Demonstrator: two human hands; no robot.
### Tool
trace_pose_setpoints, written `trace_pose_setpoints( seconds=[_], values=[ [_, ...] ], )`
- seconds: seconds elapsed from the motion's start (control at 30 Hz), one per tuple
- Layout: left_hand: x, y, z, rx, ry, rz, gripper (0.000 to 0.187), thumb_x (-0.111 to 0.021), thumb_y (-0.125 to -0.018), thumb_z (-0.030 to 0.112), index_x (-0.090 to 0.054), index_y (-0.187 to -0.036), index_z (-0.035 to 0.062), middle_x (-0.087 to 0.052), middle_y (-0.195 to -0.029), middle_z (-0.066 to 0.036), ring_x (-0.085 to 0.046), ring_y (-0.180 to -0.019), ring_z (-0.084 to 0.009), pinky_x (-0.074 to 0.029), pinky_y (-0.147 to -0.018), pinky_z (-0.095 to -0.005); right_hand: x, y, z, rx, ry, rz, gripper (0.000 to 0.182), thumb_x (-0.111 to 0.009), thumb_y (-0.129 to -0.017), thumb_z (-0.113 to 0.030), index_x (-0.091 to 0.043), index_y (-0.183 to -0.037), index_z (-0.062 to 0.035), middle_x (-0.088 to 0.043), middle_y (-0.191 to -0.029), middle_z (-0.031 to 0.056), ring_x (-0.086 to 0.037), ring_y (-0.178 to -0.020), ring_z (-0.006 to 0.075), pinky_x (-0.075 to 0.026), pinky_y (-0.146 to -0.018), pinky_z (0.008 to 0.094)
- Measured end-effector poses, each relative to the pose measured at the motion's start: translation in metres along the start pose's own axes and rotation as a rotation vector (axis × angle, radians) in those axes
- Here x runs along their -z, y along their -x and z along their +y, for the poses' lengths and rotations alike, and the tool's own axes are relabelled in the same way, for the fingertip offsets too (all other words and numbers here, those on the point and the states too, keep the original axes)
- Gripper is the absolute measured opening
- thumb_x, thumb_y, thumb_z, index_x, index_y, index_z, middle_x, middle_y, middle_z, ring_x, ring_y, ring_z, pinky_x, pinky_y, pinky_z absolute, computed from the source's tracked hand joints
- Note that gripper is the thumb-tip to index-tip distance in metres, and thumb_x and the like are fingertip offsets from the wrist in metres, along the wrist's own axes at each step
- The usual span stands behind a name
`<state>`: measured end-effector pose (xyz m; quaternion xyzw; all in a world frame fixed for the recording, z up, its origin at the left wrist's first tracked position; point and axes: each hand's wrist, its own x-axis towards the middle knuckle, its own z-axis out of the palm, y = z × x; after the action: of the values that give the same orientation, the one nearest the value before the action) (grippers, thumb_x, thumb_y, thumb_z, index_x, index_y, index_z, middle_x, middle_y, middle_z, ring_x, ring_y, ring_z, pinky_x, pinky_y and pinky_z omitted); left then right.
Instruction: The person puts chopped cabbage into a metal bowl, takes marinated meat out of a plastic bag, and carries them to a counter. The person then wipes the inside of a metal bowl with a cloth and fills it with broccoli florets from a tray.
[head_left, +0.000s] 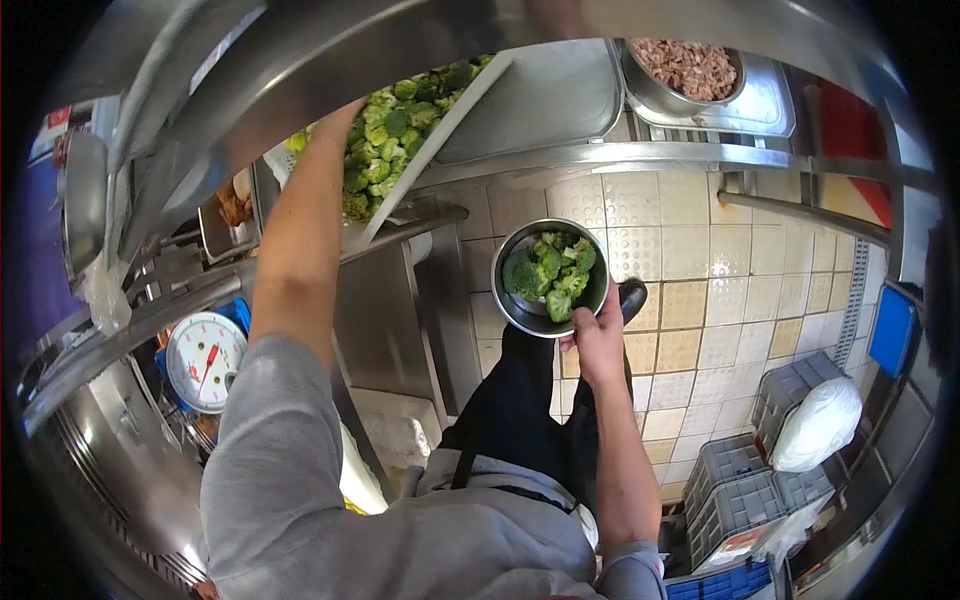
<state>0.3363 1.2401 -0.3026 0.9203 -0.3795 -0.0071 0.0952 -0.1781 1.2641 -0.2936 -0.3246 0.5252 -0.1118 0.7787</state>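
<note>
My right hand [600,345] grips the rim of a round metal bowl [503,238], fingers and thumb closed on its near right side. Several broccoli florets [552,270] lie in the bowl, which is held over the floor in front of my legs. My left forearm [300,235] reaches up across a white tray [440,145] heaped with broccoli [395,130]. The left wrist is over the broccoli, but the hand and its fingers are hidden behind a metal shelf edge.
A metal tray [560,100] lies right of the broccoli, then a pot of chopped brownish-pink food [685,70]. A dial scale [205,362] stands at left. Grey crates [735,500] and a white bag [817,425] are at lower right. A metal rail [640,155] runs along the shelf.
</note>
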Motion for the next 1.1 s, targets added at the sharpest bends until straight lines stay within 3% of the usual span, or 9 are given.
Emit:
trace_pose_setpoints(
  seconds=[0.07,0.2,0.27,0.33,0.4,0.5,0.57,0.8,1.1],
  values=[
    [-0.024,-0.026,-0.029,0.06,-0.047,0.058,0.065,-0.061,-0.096,0.035,-0.046,-0.147,-0.0026,-0.057,-0.136,-0.032,-0.058,-0.128,-0.0385,-0.046,-0.108,-0.0474,0.005,-0.004,0.014,-0.001,-0.01,0.011,0.07,-0.042,-0.087,0.009,-0.029,-0.154,-0.0082,-0.062,-0.112,0.0168,-0.061,-0.059,0.0139,-0.051,-0.043,0.0251],
    [0.006,-0.021,0.025,0.208,-0.265,-0.108,0.079,-0.063,-0.094,0.042,-0.035,-0.155,-0.0009,-0.05,-0.147,-0.029,-0.052,-0.136,-0.0373,-0.043,-0.113,-0.0452,0.005,-0.007,0.031,-0.025,0.005,0.019,0.074,-0.041,-0.088,0.01,-0.024,-0.158,-0.0089,-0.062,-0.114,0.0186,-0.06,-0.056,0.0134,-0.052,-0.043,0.0251],
    [0.016,-0.061,-0.025,0.082,-0.213,-0.591,0.089,-0.066,-0.09,0.053,-0.034,-0.157,0.0031,-0.041,-0.156,-0.027,-0.045,-0.141,-0.038,-0.039,-0.116,-0.0461,0.002,-0.006,0.033,-0.06,0.013,0.019,0.075,-0.042,-0.089,0.009,-0.024,-0.158,-0.0123,-0.062,-0.114,0.0179,-0.06,-0.056,0.0133,-0.052,-0.043,0.0251],
    [-0.047,-0.099,-0.104,0.147,-0.254,-0.555,0.092,-0.067,-0.088,0.056,-0.034,-0.158,0.0061,-0.04,-0.157,-0.026,-0.043,-0.143,-0.0375,-0.039,-0.117,-0.0463,-0.001,-0.009,0.036,-0.048,0.028,0.001,0.076,-0.042,-0.089,0.009,-0.024,-0.159,-0.0132,-0.062,-0.113,0.0176,-0.06,-0.056,0.0133,-0.052,-0.043,0.0251],
    [-0.056,-0.094,-0.112,0.219,-0.295,-0.526,0.094,-0.068,-0.087,0.059,-0.033,-0.159,0.009,-0.039,-0.158,-0.025,-0.042,-0.144,-0.037,-0.038,-0.117,-0.0465,-0.003,-0.01,0.035,-0.044,0.049,-0.024,0.076,-0.042,-0.089,0.009,-0.023,-0.159,-0.0134,-0.063,-0.112,0.0174,-0.061,-0.056,0.0136,-0.052,-0.044,0.0255],
    [-0.003,-0.039,-0.075,-0.011,-0.054,-0.482,0.089,-0.067,-0.088,0.054,-0.035,-0.158,0.0108,-0.046,-0.153,-0.023,-0.048,-0.138,-0.0357,-0.043,-0.11,-0.0456,-0.012,-0.008,0.021,-0.022,0.04,-0.01,0.071,-0.042,-0.087,0.009,-0.029,-0.154,-0.0083,-0.062,-0.11,0.0157,-0.062,-0.058,0.0136,-0.052,-0.042,0.0241],
    [0.017,-0.029,-0.09,-0.178,0.161,-0.727,0.079,-0.061,-0.094,0.042,-0.033,-0.159,0.0089,-0.054,-0.146,-0.019,-0.055,-0.128,-0.035,-0.045,-0.104,-0.0459,-0.011,-0.009,0.021,-0.014,0.049,-0.01,0.071,-0.042,-0.087,0.008,-0.029,-0.154,-0.008,-0.063,-0.109,0.0156,-0.062,-0.058,0.0138,-0.052,-0.042,0.0244],
    [0.047,-0.042,-0.102,-0.023,-0.005,-0.782,0.076,-0.059,-0.095,0.037,-0.032,-0.159,0.0092,-0.054,-0.146,-0.019,-0.056,-0.125,-0.0354,-0.045,-0.103,-0.0466,-0.006,-0.017,0.021,0.017,0.037,0.002,0.071,-0.041,-0.087,0.009,-0.028,-0.155,-0.0089,-0.063,-0.111,0.0151,-0.062,-0.059,0.0142,-0.051,-0.043,0.0249],
    [0.036,-0.114,-0.023,0.015,-0.21,-0.778,0.072,-0.056,-0.096,0.031,-0.03,-0.16,0.0095,-0.054,-0.145,-0.018,-0.056,-0.122,-0.0359,-0.045,-0.101,-0.0475,-0.004,-0.023,0.031,-0.048,0.077,0.019,0.075,-0.043,-0.089,0.008,-0.025,-0.159,-0.0121,-0.062,-0.118,0.0152,-0.063,-0.062,0.0132,-0.054,-0.044,0.0237]
  ],
)
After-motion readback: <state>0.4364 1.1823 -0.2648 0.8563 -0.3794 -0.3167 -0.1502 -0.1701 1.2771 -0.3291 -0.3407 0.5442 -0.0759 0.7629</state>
